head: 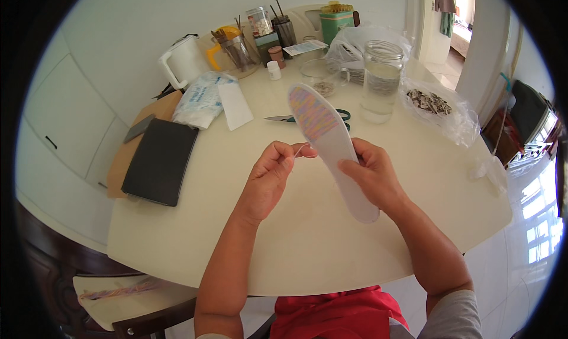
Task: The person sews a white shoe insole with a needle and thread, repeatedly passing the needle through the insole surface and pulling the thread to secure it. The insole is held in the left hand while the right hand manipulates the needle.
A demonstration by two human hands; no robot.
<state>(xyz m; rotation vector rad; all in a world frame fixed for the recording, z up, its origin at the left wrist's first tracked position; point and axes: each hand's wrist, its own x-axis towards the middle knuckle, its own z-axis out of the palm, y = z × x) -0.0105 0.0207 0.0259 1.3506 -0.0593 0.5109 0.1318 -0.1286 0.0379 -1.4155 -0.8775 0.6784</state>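
A white shoe insole point(350, 183) is held tilted above the table by my right hand point(375, 172), thumb on its face and fingers behind. Its upper end carries multicoloured stitching point(313, 112) in pink, yellow and violet; the lower part is plain white. Beside the insole's left edge, my left hand point(275, 175) pinches a thin pale thread point(300, 149) that runs to that edge. No needle can be made out. Behind the insole lies a pair of scissors point(279, 118) with dark green handles, partly hidden by it.
A glass jar of clear liquid point(380, 86) stands behind my right hand, near a plastic bag of sunflower seeds point(429, 103). To the left are a black notebook point(160, 161) and a plastic packet point(204, 99). A yarn bundle point(120, 290) lies on a chair seat point(115, 310).
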